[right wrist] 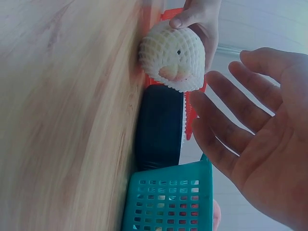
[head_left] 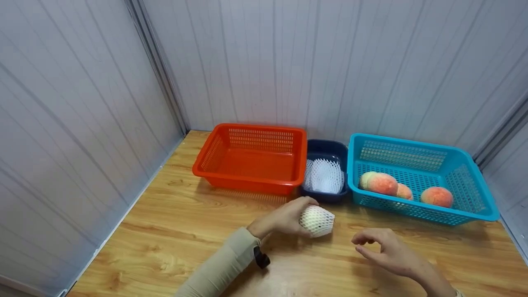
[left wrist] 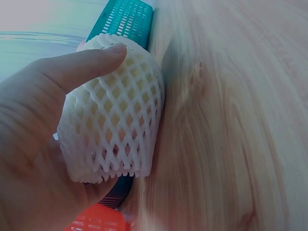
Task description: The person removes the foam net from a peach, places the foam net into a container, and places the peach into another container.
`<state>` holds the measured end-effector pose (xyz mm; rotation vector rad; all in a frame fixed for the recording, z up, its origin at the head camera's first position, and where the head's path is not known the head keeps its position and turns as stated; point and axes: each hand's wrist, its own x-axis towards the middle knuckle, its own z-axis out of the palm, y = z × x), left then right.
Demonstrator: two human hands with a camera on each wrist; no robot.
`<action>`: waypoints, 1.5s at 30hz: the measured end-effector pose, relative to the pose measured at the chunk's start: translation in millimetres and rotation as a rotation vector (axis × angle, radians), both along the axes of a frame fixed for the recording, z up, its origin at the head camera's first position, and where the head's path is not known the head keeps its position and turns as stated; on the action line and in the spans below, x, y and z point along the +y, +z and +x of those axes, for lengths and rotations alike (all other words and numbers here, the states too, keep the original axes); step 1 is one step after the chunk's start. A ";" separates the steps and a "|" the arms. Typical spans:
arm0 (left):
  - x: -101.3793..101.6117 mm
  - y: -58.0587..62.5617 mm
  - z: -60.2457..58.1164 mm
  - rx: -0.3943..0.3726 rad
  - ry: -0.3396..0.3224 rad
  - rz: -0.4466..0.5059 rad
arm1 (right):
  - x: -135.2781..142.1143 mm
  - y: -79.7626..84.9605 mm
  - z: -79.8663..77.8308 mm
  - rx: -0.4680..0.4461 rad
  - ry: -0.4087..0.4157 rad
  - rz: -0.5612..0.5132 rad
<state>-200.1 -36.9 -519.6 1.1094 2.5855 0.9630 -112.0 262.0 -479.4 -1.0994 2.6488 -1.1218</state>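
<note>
A peach in a white foam net sleeve is gripped by my left hand, thumb along one side, just over the wooden table. In the right wrist view a bit of its pale and pink skin shows through the net's open end. My right hand hovers to the right of it, fingers loosely bent and spread, holding nothing. Behind the left hand, a dark blue bin holds more white foam nets.
An orange-red basket stands at the back left of the table. To the right is a turquoise basket with several peaches inside. Pale panel walls rise behind and at both sides.
</note>
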 end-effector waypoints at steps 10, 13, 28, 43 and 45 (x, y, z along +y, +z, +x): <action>-2.1 -2.8 1.5 0.013 0.002 0.002 | 2.2 0.5 2.3 -0.092 -0.020 0.052; 0.3 -3.3 0.3 0.020 0.002 0.027 | 2.0 -0.4 2.1 -0.092 -0.015 0.044; 6.2 3.3 -2.9 0.032 0.029 0.017 | 3.4 0.7 -0.4 -0.035 -0.010 0.027; -2.5 8.5 2.2 0.057 0.045 0.074 | 5.9 2.5 -1.3 -0.081 -0.017 0.045; -4.2 8.0 2.0 0.063 0.045 0.081 | 6.4 3.5 -1.2 -0.104 -0.022 0.057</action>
